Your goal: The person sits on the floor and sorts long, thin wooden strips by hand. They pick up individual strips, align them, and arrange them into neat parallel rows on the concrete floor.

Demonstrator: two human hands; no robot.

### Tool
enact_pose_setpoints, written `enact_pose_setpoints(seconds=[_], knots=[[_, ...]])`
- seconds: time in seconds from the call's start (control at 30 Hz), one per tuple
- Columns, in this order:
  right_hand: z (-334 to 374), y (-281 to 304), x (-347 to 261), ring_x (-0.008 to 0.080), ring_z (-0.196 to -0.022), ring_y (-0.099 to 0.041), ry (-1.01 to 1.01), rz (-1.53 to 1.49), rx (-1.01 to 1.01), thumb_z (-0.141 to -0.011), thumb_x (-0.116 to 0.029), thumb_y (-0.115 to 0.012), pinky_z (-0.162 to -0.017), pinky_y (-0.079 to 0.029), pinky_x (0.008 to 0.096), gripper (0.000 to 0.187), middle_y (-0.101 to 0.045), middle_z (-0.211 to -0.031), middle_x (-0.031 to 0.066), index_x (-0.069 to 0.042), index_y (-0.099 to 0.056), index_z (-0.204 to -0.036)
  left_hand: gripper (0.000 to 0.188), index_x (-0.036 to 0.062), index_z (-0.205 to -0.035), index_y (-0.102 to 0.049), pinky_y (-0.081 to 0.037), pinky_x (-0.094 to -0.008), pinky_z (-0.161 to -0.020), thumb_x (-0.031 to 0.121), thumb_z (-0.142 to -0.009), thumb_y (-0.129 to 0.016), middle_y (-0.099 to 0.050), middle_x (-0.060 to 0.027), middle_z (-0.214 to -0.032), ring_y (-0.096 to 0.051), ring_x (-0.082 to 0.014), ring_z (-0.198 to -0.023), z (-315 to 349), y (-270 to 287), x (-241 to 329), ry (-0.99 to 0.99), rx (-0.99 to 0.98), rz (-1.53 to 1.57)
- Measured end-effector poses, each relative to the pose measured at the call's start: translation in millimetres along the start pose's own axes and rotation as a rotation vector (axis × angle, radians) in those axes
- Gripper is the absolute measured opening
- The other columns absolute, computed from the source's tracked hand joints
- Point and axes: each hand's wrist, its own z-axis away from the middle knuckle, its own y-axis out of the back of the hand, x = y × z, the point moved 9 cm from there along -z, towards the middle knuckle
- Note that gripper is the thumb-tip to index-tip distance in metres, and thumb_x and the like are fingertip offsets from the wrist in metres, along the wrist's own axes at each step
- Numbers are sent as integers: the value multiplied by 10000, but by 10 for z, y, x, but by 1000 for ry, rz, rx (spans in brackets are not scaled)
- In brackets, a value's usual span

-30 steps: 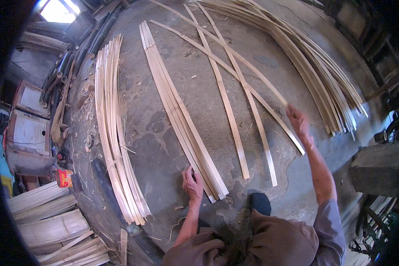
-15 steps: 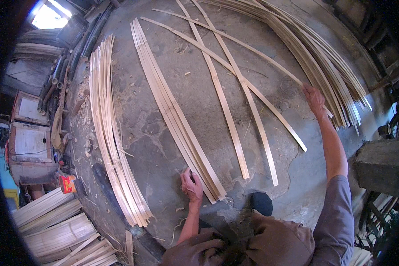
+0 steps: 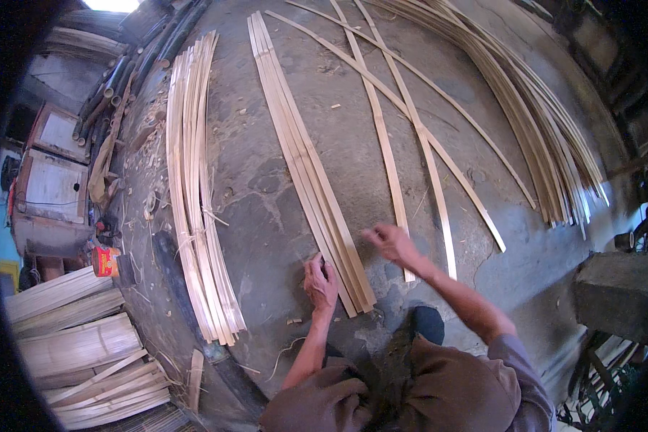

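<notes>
A flat bundle of long pale bamboo strips point(image 3: 304, 158) lies lengthwise on the floor in front of me. Against the left edge of its near end is my left hand point(image 3: 321, 284), fingers curled; whatever is in them, if anything, is hidden. My right hand point(image 3: 394, 245) hovers over the floor between this bundle and the loose strips, its fingers bunched and slightly blurred, with nothing visible in them. To the right, two loose bamboo strips point(image 3: 387, 155) run lengthwise, and two others point(image 3: 459, 102) cross them at a slant.
A tied bundle of strips point(image 3: 189, 180) lies on the left, and a larger bundle point(image 3: 525, 122) curves along the far right. Stacked wide bamboo slats point(image 3: 79, 345) and a red tin point(image 3: 106, 261) stand at lower left. A concrete block point(image 3: 619, 291) is at right.
My right hand has let go of the slanting strip at the right and moved left toward the middle bundle. My left hand stays beside that bundle. The whole view has shifted slightly.
</notes>
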Motion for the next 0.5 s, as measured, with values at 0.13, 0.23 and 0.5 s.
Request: enact_pose_setpoints(seconds=[0.13,0.23,0.5], knots=[[12,-373,-252,356,-803,-660,-94,71,-60,-905,-418,-608,-694,-504,412,398,-677,-888,205,-28,-689,-929,308,74,-1216,-556,-491,-454,-803,203,-936,-546,-602,-180,-1054,-610,-371,-959,-7,-24,2,-40,-7,24],[100,-323,-20,278,-749,-662,-221,-247,99,-938,-343,-586,-659,-505,398,347,-663,-821,185,-37,-657,-1084,311,54,-1209,-555,-488,-454,-807,185,-927,-556,-602,-185,-1045,-606,-373,-960,16,-54,-14,-53,-3,82],[653,369,-244,99,-575,-350,-75,-213,417,-962,-251,-592,-508,-350,301,454,-333,-618,39,-134,-511,-1394,338,57,-1228,-535,-482,-453,-827,134,-899,-559,-572,-174,-1048,-584,-368,-985,29,-54,-64,-77,22,89]])
